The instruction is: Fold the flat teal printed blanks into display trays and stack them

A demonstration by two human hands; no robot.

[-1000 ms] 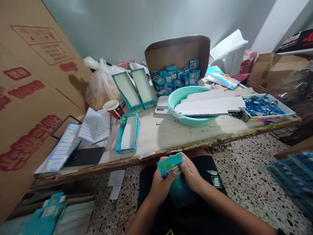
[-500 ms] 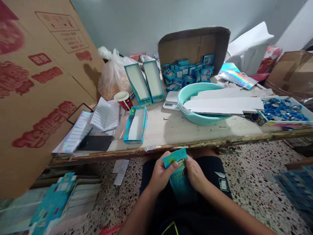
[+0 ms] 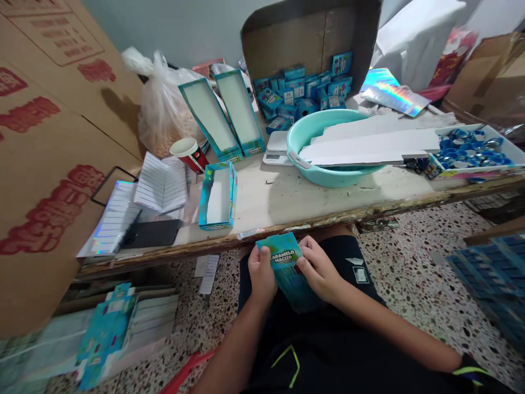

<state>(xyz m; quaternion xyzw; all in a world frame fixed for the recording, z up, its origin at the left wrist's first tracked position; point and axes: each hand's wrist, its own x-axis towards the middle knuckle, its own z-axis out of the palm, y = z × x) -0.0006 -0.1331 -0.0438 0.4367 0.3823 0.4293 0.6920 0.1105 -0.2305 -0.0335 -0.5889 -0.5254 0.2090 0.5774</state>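
A teal printed carton [image 3: 292, 279] with "Caramelo Macizo" lettering is held over my lap, just below the table edge. My left hand [image 3: 262, 273] grips its left side with the thumb on the printed face. On the other side, my right hand [image 3: 318, 268] pinches the upper right edge. The carton's lower end fades into shadow against dark clothing. Closest on the table is an open teal box [image 3: 219, 197] lying with its white inside up. Two similar open boxes [image 3: 239, 112] lean upright behind it.
A turquoise basin [image 3: 328, 174] with white card strips on top stands mid-table beside a small scale [image 3: 276, 148]. Left are a paper cup [image 3: 189, 155], a phone [image 3: 153, 233] and a notebook [image 3: 161, 183]. A tray of blue-wrapped pieces [image 3: 471, 153] sits right. Flat cartons [image 3: 104, 334] lie lower left.
The view has shifted, so the table sits higher in it. My hands have moved apart to the carton's two sides; its upper panel now faces me more squarely.
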